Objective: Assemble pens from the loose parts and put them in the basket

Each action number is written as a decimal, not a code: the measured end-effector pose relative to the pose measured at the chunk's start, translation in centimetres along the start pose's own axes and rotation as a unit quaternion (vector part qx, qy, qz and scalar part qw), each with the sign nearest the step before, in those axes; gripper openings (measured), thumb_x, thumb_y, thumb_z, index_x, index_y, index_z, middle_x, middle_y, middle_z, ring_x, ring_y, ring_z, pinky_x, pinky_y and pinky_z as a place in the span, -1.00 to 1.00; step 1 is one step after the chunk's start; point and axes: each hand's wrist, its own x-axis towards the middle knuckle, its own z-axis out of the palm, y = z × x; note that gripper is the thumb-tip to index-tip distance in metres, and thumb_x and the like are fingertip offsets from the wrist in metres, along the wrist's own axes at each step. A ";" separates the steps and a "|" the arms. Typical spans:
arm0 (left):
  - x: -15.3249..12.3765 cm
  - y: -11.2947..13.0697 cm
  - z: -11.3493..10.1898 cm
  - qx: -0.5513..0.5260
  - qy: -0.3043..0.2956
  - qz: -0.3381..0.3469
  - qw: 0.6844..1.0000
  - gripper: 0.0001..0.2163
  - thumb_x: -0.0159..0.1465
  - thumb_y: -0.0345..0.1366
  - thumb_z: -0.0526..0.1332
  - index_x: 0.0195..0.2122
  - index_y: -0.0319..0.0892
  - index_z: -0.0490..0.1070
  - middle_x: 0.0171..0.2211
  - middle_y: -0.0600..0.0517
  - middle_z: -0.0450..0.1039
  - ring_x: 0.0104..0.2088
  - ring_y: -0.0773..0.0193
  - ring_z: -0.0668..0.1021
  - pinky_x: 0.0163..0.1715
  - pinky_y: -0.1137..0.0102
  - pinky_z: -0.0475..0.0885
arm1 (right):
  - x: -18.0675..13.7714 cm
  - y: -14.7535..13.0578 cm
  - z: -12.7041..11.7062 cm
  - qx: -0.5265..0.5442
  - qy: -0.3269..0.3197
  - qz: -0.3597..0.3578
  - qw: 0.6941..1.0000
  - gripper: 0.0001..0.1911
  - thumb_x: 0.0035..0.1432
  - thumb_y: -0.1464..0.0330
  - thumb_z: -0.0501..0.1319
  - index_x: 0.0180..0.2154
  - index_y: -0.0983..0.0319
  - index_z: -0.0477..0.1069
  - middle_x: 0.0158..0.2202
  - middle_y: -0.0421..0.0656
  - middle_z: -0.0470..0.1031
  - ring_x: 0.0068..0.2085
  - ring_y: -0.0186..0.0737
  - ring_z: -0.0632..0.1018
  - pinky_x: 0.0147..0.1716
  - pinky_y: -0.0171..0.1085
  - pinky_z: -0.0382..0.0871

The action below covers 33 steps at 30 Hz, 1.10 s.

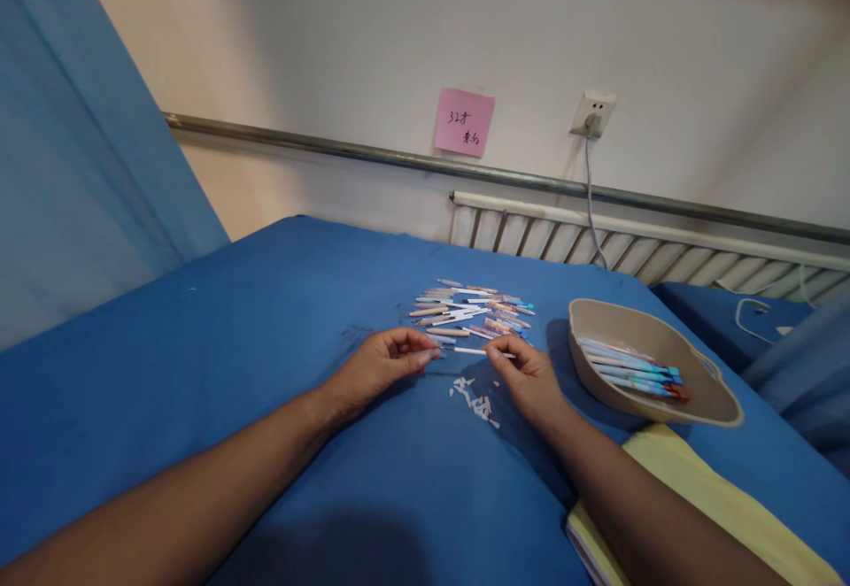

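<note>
Near the middle of the blue-covered surface, my right hand (524, 373) pinches a thin white pen refill (470, 351) that lies level, its narrow tip pointing left. My left hand (398, 358) is closed in a pinch at that tip; what sits between its fingertips is too small to make out. Just beyond both hands lies a loose pile of pen parts (444, 310), with white refills, beige and pale blue barrels and patterned pieces. Small white bits (479, 404) are scattered on the cloth below the refill.
At the right stands a beige plastic basket (721, 404) with several assembled pens (630, 369) in it. A folded yellow cloth (704, 497) lies under my right forearm. Behind are a radiator (518, 225), a metal rail (372, 154) and a plugged-in cable (589, 188).
</note>
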 end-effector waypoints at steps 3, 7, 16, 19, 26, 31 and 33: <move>0.0 -0.1 0.0 0.002 -0.001 -0.001 1.000 -0.79 0.04 -0.26 0.35 -0.31 -0.20 0.46 -0.42 0.05 0.48 -0.50 0.43 0.41 -0.52 0.53 0.26 | 0.0 0.2 0.0 -0.005 -0.003 -0.002 1.000 -0.78 0.10 0.24 0.12 -0.43 0.24 0.41 -0.44 -0.19 0.43 -0.35 -0.26 0.44 -0.33 -0.33 0.31; 0.0 -0.1 -0.1 0.001 0.002 0.001 1.000 -0.79 0.04 -0.27 0.35 -0.31 -0.20 0.46 -0.40 0.04 0.49 -0.49 0.43 0.42 -0.48 0.52 0.28 | 0.1 0.5 0.0 -0.007 -0.006 -0.002 1.000 -0.77 0.10 0.23 0.12 -0.43 0.24 0.41 -0.43 -0.19 0.43 -0.34 -0.26 0.44 -0.32 -0.33 0.31; 0.2 -0.3 -0.1 0.023 0.006 0.017 1.000 -0.82 0.05 -0.27 0.34 -0.33 -0.20 0.48 -0.36 0.01 0.52 -0.44 0.38 0.46 -0.45 0.50 0.30 | 0.1 0.6 -0.1 -0.023 -0.010 -0.013 1.000 -0.79 0.12 0.25 0.12 -0.42 0.23 0.41 -0.41 -0.18 0.42 -0.33 -0.25 0.44 -0.33 -0.33 0.32; 0.1 -0.3 -0.1 0.051 0.008 0.035 0.998 -0.82 0.05 -0.27 0.33 -0.33 -0.20 0.49 -0.35 0.00 0.52 -0.38 0.33 0.48 -0.36 0.46 0.35 | 0.1 0.6 -0.2 -0.038 -0.012 -0.025 0.999 -0.79 0.13 0.24 0.11 -0.41 0.23 0.41 -0.40 -0.17 0.42 -0.32 -0.24 0.44 -0.34 -0.33 0.32; -0.1 -0.2 0.0 0.137 0.008 0.066 0.988 -0.86 0.08 -0.28 0.28 -0.32 -0.15 0.51 -0.32 0.02 0.53 -0.29 0.25 0.51 -0.22 0.39 0.37 | -0.2 0.1 -0.4 -0.100 -0.014 -0.071 0.992 -0.81 0.16 0.28 0.08 -0.40 0.20 0.40 -0.39 -0.17 0.42 -0.32 -0.24 0.45 -0.34 -0.33 0.30; -0.1 -0.2 0.0 0.168 0.011 0.077 0.983 -0.86 0.10 -0.29 0.26 -0.31 -0.16 0.51 -0.30 0.02 0.53 -0.27 0.24 0.51 -0.20 0.39 0.36 | -0.2 -0.2 -0.6 -0.117 -0.017 -0.091 0.989 -0.82 0.17 0.30 0.06 -0.39 0.19 0.40 -0.39 -0.16 0.41 -0.33 -0.24 0.44 -0.34 -0.31 0.30; -0.1 -0.2 -0.1 0.167 0.012 0.078 0.983 -0.85 0.10 -0.27 0.26 -0.31 -0.16 0.51 -0.31 0.02 0.53 -0.28 0.23 0.51 -0.22 0.40 0.37 | -0.2 -0.2 -0.6 -0.114 -0.017 -0.092 0.989 -0.82 0.16 0.31 0.07 -0.39 0.19 0.40 -0.39 -0.16 0.42 -0.33 -0.23 0.45 -0.34 -0.31 0.31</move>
